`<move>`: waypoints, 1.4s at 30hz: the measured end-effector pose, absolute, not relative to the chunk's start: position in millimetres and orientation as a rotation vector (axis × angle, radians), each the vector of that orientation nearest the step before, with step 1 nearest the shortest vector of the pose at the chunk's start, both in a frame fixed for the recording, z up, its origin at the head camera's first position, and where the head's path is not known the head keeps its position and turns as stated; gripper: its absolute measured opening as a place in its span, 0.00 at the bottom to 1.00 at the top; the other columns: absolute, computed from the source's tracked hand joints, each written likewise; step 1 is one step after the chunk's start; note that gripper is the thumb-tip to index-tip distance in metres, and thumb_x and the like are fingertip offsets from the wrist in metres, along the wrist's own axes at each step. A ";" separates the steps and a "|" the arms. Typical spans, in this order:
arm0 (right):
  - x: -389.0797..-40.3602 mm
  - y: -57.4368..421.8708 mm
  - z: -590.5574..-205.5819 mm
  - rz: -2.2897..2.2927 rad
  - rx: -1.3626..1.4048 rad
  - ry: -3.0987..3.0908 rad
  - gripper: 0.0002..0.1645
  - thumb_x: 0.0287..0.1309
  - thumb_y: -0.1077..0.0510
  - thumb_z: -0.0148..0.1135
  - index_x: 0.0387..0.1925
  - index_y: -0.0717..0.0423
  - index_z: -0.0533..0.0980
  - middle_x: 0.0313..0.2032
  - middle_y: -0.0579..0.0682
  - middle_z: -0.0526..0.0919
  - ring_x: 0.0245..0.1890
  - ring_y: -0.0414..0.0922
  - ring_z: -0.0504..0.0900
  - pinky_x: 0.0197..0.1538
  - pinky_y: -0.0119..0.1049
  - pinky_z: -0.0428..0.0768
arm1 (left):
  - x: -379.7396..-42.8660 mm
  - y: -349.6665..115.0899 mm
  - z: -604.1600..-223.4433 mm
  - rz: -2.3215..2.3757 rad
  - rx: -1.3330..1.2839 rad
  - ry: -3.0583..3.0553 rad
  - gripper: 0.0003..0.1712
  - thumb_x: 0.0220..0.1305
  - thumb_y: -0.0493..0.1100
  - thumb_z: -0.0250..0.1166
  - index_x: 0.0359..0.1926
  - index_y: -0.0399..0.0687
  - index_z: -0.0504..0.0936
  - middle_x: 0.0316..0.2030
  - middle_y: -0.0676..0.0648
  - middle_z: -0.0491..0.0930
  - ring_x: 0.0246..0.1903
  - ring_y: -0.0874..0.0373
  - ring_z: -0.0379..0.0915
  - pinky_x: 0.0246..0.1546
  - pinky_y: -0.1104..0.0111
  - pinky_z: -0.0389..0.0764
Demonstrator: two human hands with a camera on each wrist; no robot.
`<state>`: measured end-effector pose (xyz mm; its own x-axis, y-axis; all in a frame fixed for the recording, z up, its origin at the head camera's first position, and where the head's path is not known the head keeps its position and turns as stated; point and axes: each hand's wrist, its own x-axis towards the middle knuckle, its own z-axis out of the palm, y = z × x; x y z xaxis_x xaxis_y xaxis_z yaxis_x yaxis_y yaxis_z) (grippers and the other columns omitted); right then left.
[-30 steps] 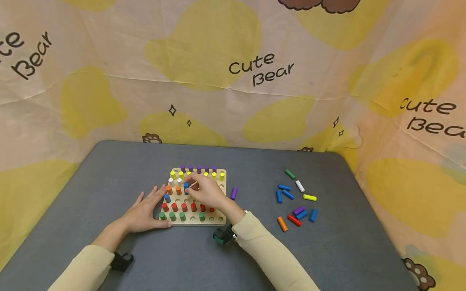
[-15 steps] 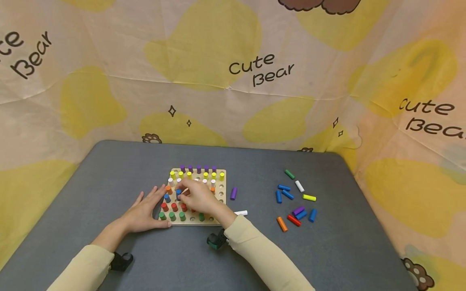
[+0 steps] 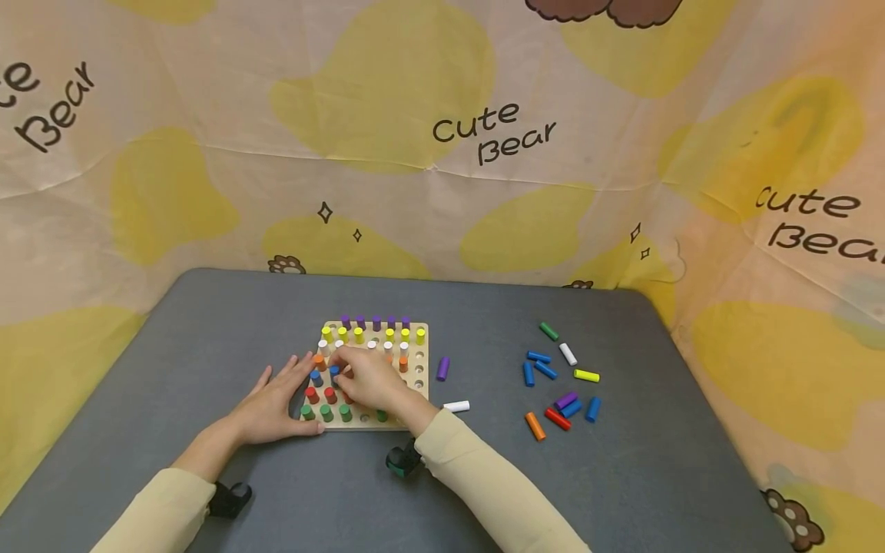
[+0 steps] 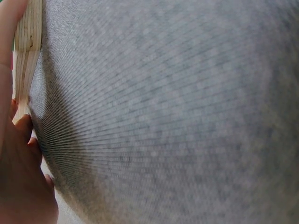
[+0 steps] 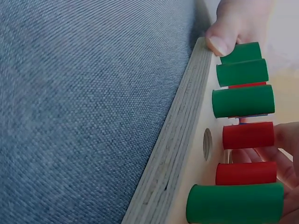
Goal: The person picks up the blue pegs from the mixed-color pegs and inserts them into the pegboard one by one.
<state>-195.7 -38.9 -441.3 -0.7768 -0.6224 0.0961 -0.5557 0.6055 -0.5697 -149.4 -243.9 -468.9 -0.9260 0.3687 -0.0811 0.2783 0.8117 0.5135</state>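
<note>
In the head view a wooden pegboard (image 3: 412,374) carries rows of coloured pegs. My right hand (image 3: 373,380) pinches a blue peg (image 3: 335,370) between thumb and fingers, over the blue row. That peg stands upright beside another blue peg (image 3: 316,378); whether it sits in its hole I cannot tell. Fingers spread, my left hand (image 3: 273,407) rests against the board's left side, its thumb at the near corner. The right wrist view shows green pegs (image 5: 243,101) and red pegs (image 5: 247,135) close up, with right-hand fingers behind them. Part of the board lies hidden under my right hand.
Right of the board lie a purple peg (image 3: 443,369) and a white peg (image 3: 457,406). Farther right, several loose pegs are scattered on the grey table (image 3: 657,461), among them a yellow peg (image 3: 587,375) and an orange peg (image 3: 535,426). A printed cloth surrounds the table.
My right hand has moved left and slightly down with the blue peg, to the place beside the first blue peg. The white peg by the wrist has come into view. My left hand stays put.
</note>
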 end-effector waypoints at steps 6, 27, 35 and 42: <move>-195.3 -41.6 -444.4 -0.880 -0.979 2.754 0.11 0.58 0.58 0.59 0.44 0.47 0.75 0.43 0.41 0.82 0.37 0.29 0.79 0.35 0.17 0.73 | -148.8 -243.6 -468.8 0.765 0.513 2.823 0.66 0.39 0.70 0.68 0.71 0.44 0.48 0.71 0.40 0.47 0.69 0.38 0.38 0.62 0.39 0.34; -191.9 -41.7 -440.6 -0.780 -1.017 2.775 0.11 0.59 0.57 0.58 0.44 0.49 0.79 0.41 0.41 0.83 0.34 0.28 0.78 0.33 0.16 0.71 | -146.7 -241.6 -468.5 0.767 0.501 2.824 0.66 0.39 0.70 0.68 0.71 0.44 0.47 0.71 0.40 0.47 0.69 0.38 0.38 0.63 0.39 0.33; -190.8 -33.7 -425.8 -0.714 -1.042 2.752 0.13 0.61 0.55 0.57 0.47 0.50 0.78 0.44 0.41 0.83 0.36 0.29 0.79 0.36 0.18 0.74 | -145.8 -241.4 -467.1 0.764 0.501 2.831 0.66 0.39 0.70 0.68 0.71 0.44 0.47 0.71 0.40 0.47 0.69 0.37 0.38 0.62 0.38 0.34; -189.1 -17.8 -406.6 -0.715 -1.105 2.773 0.14 0.61 0.56 0.56 0.48 0.49 0.78 0.42 0.41 0.82 0.33 0.32 0.78 0.31 0.18 0.73 | -146.7 -242.1 -468.1 0.757 0.497 2.834 0.66 0.39 0.70 0.68 0.71 0.44 0.47 0.71 0.40 0.47 0.69 0.38 0.38 0.63 0.39 0.34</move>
<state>-189.1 -17.8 -406.6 -0.7387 -0.6663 0.1024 -0.6327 0.6329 -0.4463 -146.7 -242.1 -468.1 -0.9307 0.3582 -0.0735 0.2739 0.8160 0.5090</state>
